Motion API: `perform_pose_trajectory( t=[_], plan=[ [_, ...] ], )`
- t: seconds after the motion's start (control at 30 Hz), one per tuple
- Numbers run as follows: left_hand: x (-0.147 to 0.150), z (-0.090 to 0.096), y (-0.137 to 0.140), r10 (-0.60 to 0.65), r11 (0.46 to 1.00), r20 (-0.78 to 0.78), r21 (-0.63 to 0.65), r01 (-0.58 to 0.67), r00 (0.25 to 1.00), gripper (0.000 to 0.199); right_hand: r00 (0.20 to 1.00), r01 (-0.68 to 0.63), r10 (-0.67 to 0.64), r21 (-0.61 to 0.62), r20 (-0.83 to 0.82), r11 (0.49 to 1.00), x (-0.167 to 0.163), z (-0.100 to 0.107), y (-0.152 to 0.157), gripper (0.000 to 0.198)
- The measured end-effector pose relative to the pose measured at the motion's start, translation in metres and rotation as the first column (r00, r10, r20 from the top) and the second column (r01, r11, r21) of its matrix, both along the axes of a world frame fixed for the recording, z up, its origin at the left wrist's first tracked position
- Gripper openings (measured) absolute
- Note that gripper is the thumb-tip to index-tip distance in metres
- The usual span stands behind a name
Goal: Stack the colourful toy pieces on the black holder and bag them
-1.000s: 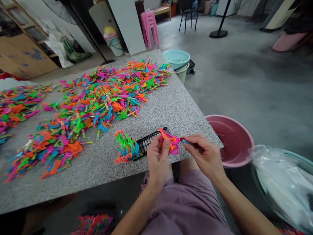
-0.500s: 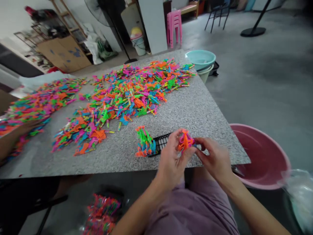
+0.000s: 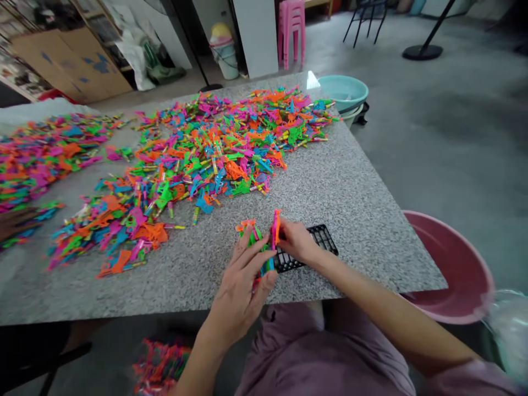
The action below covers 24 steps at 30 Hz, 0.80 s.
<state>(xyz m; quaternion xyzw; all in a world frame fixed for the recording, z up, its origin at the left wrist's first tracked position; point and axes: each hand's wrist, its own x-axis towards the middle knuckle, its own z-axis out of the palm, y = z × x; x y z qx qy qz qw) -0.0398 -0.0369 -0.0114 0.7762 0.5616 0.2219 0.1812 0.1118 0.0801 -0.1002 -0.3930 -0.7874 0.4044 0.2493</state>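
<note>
A black plastic rack (image 3: 324,237) with a grid of slots lies near the table's front edge. At its left end stands a row of small gun-shaped plastic toys (image 3: 268,264) in green, blue and orange. My left hand (image 3: 243,275) reaches over this row, fingers on top and thumb on the near side, hiding much of it. An upright pink and orange pair of plastic toys (image 3: 276,228) is pinched in my right hand (image 3: 297,239), just above the rack beside the row. The right fingertips are partly hidden.
Heaped plastic toys (image 3: 214,148) spread over the speckled stone table (image 3: 330,181). Another person's hand (image 3: 16,223) is at the far-left heap. A red-pink tub (image 3: 454,264) stands by the right edge, a turquoise basin (image 3: 344,91) beyond the far corner. Bagged toys (image 3: 160,366) sit below.
Both hands have moved left. The pink and orange toys have gone from between my two hands to my right hand at the rack, and my left hand now covers the row.
</note>
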Motion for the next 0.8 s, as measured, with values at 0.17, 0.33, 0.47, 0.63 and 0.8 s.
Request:
perform_pose_trajectory(
  t=[0.17, 0.33, 0.47, 0.63, 0.8],
  plan=[
    [0.000, -0.002, -0.001, -0.013, 0.998, 0.008, 0.065, 0.012, 1.000, 0.038, 0.996, -0.035, 0.028, 0.076, 0.087, 0.996, 0.013, 0.006, 0.007, 0.013],
    [0.001, -0.005, -0.003, 0.014, 0.997, 0.025, 0.080, -0.016, 1.000, 0.034, 1.000, -0.015, 0.015, 0.013, 0.015, 1.000, 0.016, 0.010, 0.007, 0.015],
    [0.001, -0.005, -0.003, 0.008, 0.998, 0.030, 0.059, -0.010, 1.000, 0.036, 0.985, -0.144, 0.140, 0.028, 0.103, 0.989, 0.005, 0.009, -0.001, 0.019],
    [0.006, -0.008, 0.002, 0.023, 0.982, 0.078, 0.185, -0.038, 0.997, 0.033, 0.931, -0.237, 0.207, 0.064, 0.299, 0.970, -0.008, 0.025, -0.002, 0.021],
    [0.003, -0.009, 0.005, 0.029, 0.967, -0.060, 0.254, -0.013, 0.998, 0.035, 0.908, -0.351, 0.318, 0.081, 0.272, 0.933, -0.014, 0.030, 0.025, 0.021]
  ],
)
